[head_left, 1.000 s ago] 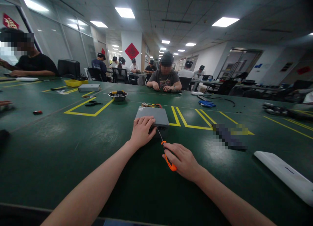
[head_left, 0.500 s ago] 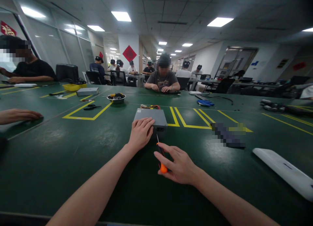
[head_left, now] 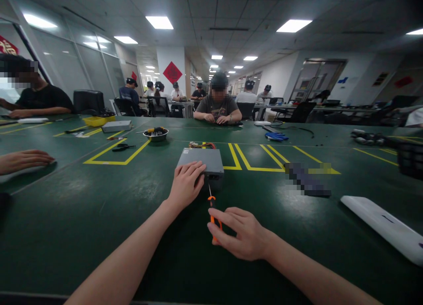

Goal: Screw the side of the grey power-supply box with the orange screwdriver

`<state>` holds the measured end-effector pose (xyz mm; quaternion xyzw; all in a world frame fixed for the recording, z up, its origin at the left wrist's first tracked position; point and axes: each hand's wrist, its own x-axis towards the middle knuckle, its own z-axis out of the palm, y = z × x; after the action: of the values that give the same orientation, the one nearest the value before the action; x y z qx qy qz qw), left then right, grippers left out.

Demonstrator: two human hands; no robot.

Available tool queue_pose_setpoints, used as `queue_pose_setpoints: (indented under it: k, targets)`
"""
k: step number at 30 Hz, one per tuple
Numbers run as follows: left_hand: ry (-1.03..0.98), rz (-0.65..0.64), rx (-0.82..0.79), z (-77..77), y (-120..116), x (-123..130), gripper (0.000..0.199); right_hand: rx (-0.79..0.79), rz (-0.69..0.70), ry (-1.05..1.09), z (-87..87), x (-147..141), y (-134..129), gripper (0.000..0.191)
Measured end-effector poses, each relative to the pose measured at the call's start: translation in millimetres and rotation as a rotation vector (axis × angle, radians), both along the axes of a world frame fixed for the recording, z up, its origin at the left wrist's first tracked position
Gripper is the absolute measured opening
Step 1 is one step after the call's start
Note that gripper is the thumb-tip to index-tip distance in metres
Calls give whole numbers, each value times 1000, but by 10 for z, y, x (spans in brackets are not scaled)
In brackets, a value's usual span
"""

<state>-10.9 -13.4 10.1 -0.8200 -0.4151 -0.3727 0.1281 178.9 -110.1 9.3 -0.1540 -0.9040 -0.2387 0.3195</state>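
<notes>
Seemingly works screwdriver (head_left: 212, 203), pinched in right hand (head_left: 243, 234). Steadies box (head_left: 209, 159) under left hand's (head_left: 184, 184) joined fingers (head_left: 195, 168). Next, probably needs twist.

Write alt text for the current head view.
A person's left hand rests on a gray box while the right hand holds an orange-and-black screwdriver pointed toward the box's near side. On the green table, a bowl stands farther back, to the left; another person sits opposite.

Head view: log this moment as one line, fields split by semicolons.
left hand: on grey box; right hand: holding orange screwdriver; screwdriver: aimed at box's near face, contact unclear; metal bowl: beyond box, leftward
</notes>
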Motion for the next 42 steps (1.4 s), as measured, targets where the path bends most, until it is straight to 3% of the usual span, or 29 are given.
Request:
queue_pose_setpoints:
  k: [3,14,21,28,33,36,42]
  targets:
    - [4,-5,0,-3,-6,-9,30,6,10,48,-17,-13,14,16]
    - [48,-71,87,-29,47,-26,38,-42,5,-13,28,-32,-12,23]
    - [-27,-113,43,-56,55,4,28,-12,2,2,-67,-33,37,16]
    - [-45,-73,16,-86,84,46,25,-93,6,-110,-3,-34,10,28]
    - [-61,-64,4,-100,123,62,21,7,12,10,-28,-12,25,14]
    - [-59,-47,8,-109,148,72,19,-21,46,80,-47,-10,37,13]
    - [-52,-24,15,-116,174,80,17,-84,14,-46,5,-26,8,25]
